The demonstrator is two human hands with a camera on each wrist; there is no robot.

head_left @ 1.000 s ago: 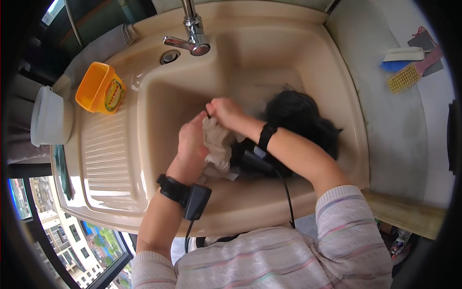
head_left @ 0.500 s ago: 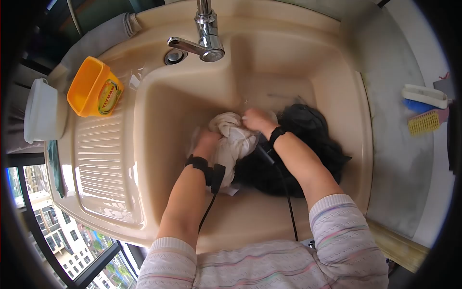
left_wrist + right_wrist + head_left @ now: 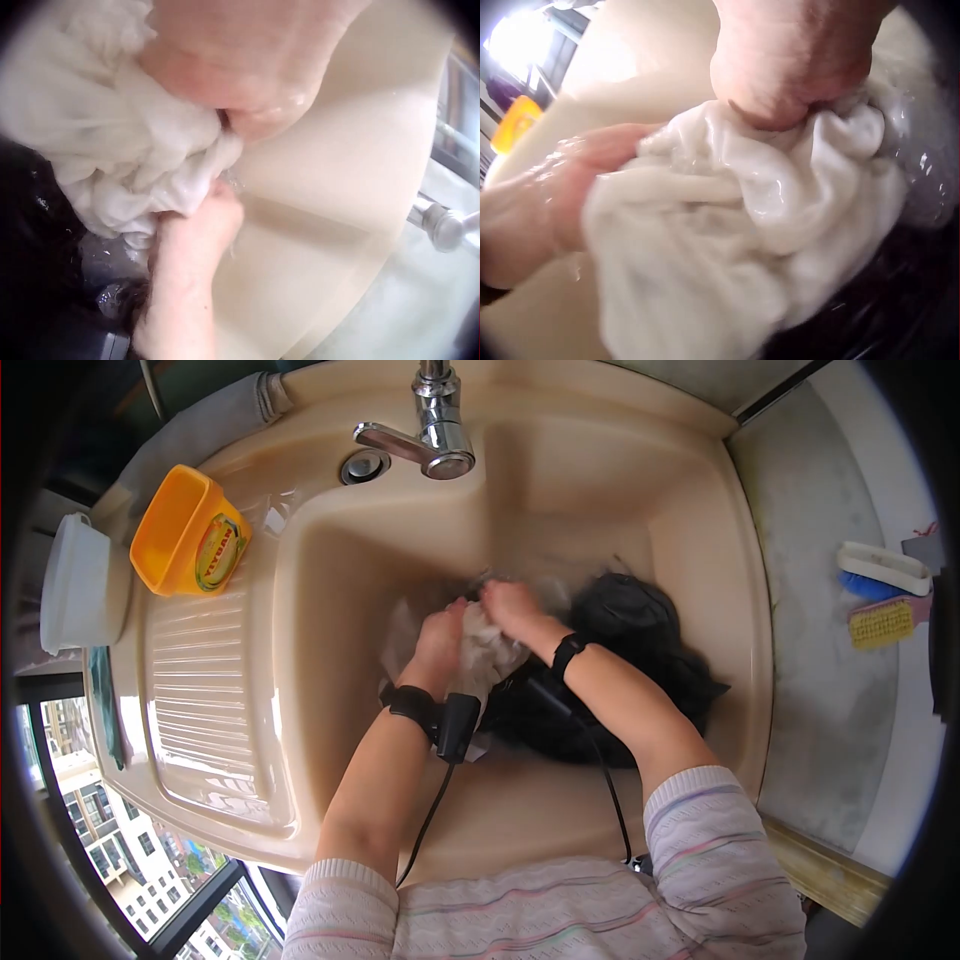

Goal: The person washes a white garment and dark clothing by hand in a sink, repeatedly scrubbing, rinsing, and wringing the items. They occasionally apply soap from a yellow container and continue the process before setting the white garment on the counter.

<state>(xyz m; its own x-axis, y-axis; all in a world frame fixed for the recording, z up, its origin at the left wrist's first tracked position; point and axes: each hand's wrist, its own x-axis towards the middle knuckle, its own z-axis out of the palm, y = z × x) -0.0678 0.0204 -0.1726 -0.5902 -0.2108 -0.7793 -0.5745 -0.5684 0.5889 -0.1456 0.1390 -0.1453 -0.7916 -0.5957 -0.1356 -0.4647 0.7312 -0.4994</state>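
- Near the middle of the sink point(image 3: 340, 610), a wet white cloth point(image 3: 487, 657) is bunched between the two hands, which lie close together.
- Left hand point(image 3: 437, 643), on the cloth's 9 o'clock side, and right hand point(image 3: 512, 612), toward 1 o'clock: both are clenched on the cloth, with most fingertips hidden from view.
- Change: half a second ago the hands stood farther apart, with a rounded bulge of cloth between them; now they have drawn together and the cloth shows as a narrower strip. Judged from this, the hold has been gathered onto a shorter stretch, consistent with working the wet cloth by hand.
- Head view: a black fabric bundle point(image 3: 650, 628) lies just beside the cloth, toward 3 to 4 o'clock; the chrome faucet point(image 3: 440, 435) is near 12, the orange tub point(image 3: 185, 535) at 10. Only this view includes the blue-bristled brush point(image 3: 880, 572) and yellow-bristled brush point(image 3: 882, 623), near 3.
- Left wrist view: the left hand's curled underside, not visible from the head, closes over the folds.
- Right wrist view: wet gloss on the folds and, at 3 o'clock, a translucent patch point(image 3: 928, 161); whether water or film cannot be told.
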